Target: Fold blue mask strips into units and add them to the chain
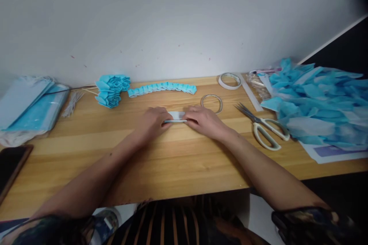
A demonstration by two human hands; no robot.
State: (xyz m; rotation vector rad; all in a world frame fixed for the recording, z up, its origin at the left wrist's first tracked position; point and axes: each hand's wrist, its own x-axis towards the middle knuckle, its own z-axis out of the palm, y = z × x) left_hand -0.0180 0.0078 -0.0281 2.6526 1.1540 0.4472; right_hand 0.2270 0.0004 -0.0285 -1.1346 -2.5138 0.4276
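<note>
A small white strip with a blue lower edge (177, 116) lies between my hands at the middle of the wooden table. Its left end is pinched by my left hand (153, 122), fingers closed. On the other end, my right hand (202, 121) has its fingers closed too. Behind them lies a pleated blue strip (162, 88). A thin tape ring (212, 103) sits just beyond my right hand, and a wider white tape roll (230, 80) stands farther back.
Scissors (258, 124) lie right of my right forearm, beside a white ruler-like strip (251, 93). Blue pieces (319, 103) are heaped at the right. Blue paper flowers (110, 90), packaged blue-white sheets (34, 103) and a phone (13, 164) are at the left. A wall borders the table's back.
</note>
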